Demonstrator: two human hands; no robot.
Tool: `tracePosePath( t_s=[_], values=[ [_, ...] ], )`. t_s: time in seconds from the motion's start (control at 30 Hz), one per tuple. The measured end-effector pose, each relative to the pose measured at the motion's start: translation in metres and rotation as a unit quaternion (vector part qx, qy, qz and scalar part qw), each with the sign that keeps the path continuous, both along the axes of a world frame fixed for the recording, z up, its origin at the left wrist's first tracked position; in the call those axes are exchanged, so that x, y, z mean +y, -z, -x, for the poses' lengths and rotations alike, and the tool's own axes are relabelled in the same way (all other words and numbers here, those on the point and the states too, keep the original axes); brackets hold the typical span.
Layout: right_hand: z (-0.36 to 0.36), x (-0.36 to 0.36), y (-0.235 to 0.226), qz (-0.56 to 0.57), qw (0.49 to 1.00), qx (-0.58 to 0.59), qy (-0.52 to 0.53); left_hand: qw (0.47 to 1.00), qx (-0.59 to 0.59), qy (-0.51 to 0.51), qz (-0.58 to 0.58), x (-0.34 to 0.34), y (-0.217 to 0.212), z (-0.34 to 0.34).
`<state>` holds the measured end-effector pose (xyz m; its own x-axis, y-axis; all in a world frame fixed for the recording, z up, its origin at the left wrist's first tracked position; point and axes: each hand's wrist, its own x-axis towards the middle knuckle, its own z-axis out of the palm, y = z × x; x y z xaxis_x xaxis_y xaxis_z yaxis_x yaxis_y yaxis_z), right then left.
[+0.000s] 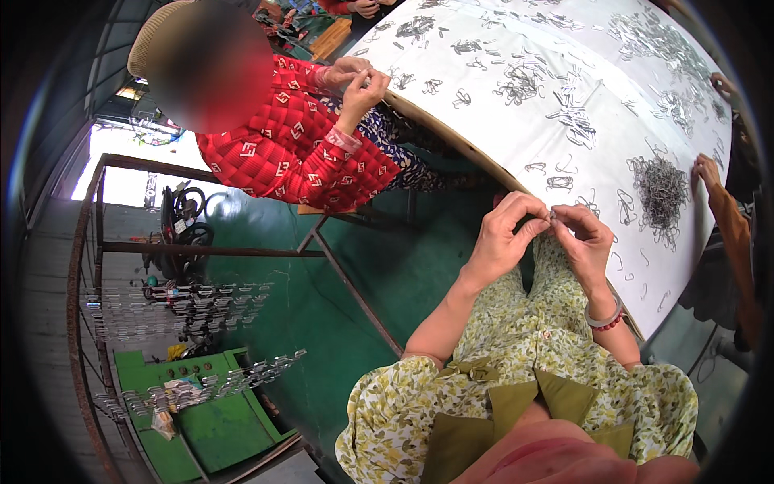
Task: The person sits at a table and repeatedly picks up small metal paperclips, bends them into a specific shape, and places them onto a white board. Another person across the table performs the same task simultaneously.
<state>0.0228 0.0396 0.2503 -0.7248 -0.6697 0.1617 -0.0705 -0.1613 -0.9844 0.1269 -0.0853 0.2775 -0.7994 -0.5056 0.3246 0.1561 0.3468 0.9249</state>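
My left hand (pixel 501 242) and my right hand (pixel 588 246) meet fingertip to fingertip over my lap, beside the near edge of a white-covered table (pixel 597 173). Both are closed in a pinch on something small and greyish, mostly hidden by the fingers. A pale bangle and a red bead bracelet (pixel 606 320) circle my right wrist. Just past my hands lie small groups of bent metal wire hooks (pixel 559 182). To the right of these a dense, dark heap of hooks (pixel 659 194) rests on the table.
At the left, a co-worker in a red jacket (pixel 274 149) pinches something small. Another person's hand (pixel 708 173) rests at the table's right edge. More metal pieces (pixel 524 82) spread across the far table. A rusty frame (pixel 218 250) with rows of hooks stands left, by a green machine (pixel 218 427).
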Motion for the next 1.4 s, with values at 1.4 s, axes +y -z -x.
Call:
tracePosePath(
  t_s=[1.4],
  values=[
    [0.184,-0.067,0.05,-0.095,0.982,0.083,-0.143,0.98,0.097,-0.035,-0.168,-0.027,0.016,0.04]
  ],
)
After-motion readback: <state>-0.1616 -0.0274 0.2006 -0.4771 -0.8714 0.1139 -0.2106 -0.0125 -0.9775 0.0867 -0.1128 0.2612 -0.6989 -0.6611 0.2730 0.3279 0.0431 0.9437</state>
